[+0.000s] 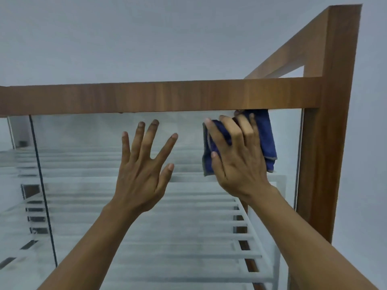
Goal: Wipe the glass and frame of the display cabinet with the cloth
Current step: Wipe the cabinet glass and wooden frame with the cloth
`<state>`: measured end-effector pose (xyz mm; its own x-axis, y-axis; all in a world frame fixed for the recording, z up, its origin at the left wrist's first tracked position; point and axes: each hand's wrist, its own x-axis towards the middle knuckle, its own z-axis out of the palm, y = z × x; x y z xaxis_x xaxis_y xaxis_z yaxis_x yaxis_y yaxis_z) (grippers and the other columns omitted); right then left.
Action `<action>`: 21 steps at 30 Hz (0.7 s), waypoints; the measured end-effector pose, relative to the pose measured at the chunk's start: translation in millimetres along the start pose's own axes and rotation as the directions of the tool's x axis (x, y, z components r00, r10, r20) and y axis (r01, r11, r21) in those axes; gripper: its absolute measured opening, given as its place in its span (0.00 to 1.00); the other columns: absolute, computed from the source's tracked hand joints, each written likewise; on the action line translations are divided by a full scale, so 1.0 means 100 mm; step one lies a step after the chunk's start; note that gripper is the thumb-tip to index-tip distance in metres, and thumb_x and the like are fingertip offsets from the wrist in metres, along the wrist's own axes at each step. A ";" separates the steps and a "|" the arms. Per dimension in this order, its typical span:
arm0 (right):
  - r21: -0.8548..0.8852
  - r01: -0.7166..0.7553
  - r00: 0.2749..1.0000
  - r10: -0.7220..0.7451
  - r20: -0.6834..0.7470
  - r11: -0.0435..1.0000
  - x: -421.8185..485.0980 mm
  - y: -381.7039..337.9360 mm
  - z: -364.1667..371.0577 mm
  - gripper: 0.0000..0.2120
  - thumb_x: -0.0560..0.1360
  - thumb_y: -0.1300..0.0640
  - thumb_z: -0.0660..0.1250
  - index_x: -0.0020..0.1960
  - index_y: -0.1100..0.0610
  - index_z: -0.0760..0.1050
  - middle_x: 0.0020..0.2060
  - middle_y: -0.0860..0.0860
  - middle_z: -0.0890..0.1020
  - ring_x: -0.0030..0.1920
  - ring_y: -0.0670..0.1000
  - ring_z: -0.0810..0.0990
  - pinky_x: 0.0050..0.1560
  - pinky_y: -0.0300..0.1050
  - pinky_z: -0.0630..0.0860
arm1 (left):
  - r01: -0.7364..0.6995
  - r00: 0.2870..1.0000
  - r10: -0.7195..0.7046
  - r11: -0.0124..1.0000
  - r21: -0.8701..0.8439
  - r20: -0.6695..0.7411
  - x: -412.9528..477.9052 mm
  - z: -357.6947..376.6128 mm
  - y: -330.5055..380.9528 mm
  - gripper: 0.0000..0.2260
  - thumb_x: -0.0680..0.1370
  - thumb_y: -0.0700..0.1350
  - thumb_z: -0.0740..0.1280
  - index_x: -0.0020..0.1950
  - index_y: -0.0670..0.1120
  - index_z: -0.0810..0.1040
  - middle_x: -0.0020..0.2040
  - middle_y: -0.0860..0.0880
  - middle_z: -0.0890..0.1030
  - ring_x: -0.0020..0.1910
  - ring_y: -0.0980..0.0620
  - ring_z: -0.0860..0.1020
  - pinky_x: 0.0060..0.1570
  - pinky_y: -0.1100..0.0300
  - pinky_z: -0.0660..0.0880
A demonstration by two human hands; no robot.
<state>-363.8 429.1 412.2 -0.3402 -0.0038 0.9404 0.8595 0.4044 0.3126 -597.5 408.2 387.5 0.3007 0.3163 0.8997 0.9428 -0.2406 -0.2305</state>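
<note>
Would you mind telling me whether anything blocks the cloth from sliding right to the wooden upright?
Nothing visible does. The right hand presses the blue cloth on the glass, bare up to the upright.

There were two hands: one left hand (144, 174) with the fingers spread wide, and one right hand (238, 162) flat on the one blue cloth (266, 139). One display cabinet (326, 143) with a wooden frame stood there. Two glass panes were visible, a big one (188, 130) and a narrow one (18, 164) at the left. Behind the glass there was one white slatted shelf (247, 235); its bars were too blurred to count.
</note>
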 end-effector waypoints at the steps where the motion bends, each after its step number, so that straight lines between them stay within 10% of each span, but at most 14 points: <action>1: -0.021 -0.022 0.999 0.021 -0.029 1.000 -0.04 0.05 0.02 0.26 0.77 0.54 0.63 0.74 0.55 0.63 0.68 0.55 0.64 0.72 0.62 0.62 0.77 0.68 0.53 | -0.014 1.000 0.014 1.000 0.002 -0.021 -0.01 0.01 -0.04 0.25 0.83 0.55 0.50 0.81 0.51 0.59 0.82 0.41 0.51 0.81 0.40 0.47 0.77 0.34 0.45; 7: -0.234 -0.465 0.885 0.453 -0.106 0.854 -0.22 -0.04 0.04 0.26 0.81 0.41 0.54 0.76 0.49 0.65 0.75 0.55 0.66 0.78 0.63 0.58 0.73 0.76 0.49 | -0.094 0.995 0.096 0.995 0.036 -0.042 -0.03 0.01 -0.32 0.26 0.82 0.56 0.52 0.80 0.53 0.59 0.82 0.42 0.51 0.81 0.41 0.48 0.77 0.33 0.44; 14: -0.275 0.016 0.984 0.033 0.173 0.961 0.22 -0.88 0.32 0.29 0.80 0.34 0.52 0.79 0.41 0.59 0.80 0.53 0.60 0.80 0.62 0.54 0.71 0.80 0.47 | -0.075 0.992 0.077 0.997 0.026 -0.105 -0.05 -0.09 -0.75 0.27 0.82 0.55 0.53 0.81 0.50 0.58 0.82 0.41 0.52 0.81 0.40 0.47 0.76 0.32 0.46; 16: -0.362 -0.207 0.962 0.257 0.096 0.909 0.04 -0.45 0.17 0.30 0.80 0.32 0.48 0.80 0.41 0.56 0.80 0.55 0.57 0.80 0.61 0.52 0.71 0.79 0.45 | -0.089 0.991 0.091 0.996 0.030 -0.094 -0.09 -0.08 -0.83 0.27 0.82 0.56 0.53 0.81 0.51 0.58 0.82 0.41 0.51 0.81 0.39 0.47 0.76 0.33 0.45; 19: -0.297 -0.717 0.684 0.719 -0.124 0.631 -0.09 -0.15 0.01 0.32 0.80 0.33 0.43 0.81 0.44 0.53 0.81 0.57 0.52 0.81 0.63 0.47 0.73 0.76 0.47 | -0.044 0.995 0.044 0.999 0.006 -0.094 -0.16 -0.06 -0.87 0.26 0.82 0.56 0.53 0.81 0.53 0.58 0.82 0.41 0.50 0.81 0.40 0.47 0.77 0.34 0.44; 21: -0.266 -0.719 0.687 0.716 -0.124 0.643 0.14 -0.57 0.19 0.33 0.80 0.33 0.46 0.80 0.46 0.57 0.80 0.58 0.54 0.80 0.66 0.48 0.74 0.75 0.48 | -0.023 0.995 0.022 1.000 -0.013 -0.098 -0.19 -0.05 -0.87 0.26 0.83 0.55 0.54 0.81 0.53 0.57 0.82 0.41 0.50 0.81 0.40 0.47 0.77 0.35 0.45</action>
<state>-424.8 423.2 405.1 0.4296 0.1735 0.8862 0.8981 0.0196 -0.4393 -686.2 418.9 392.8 0.3058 0.2195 0.9265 0.9337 -0.2595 -0.2467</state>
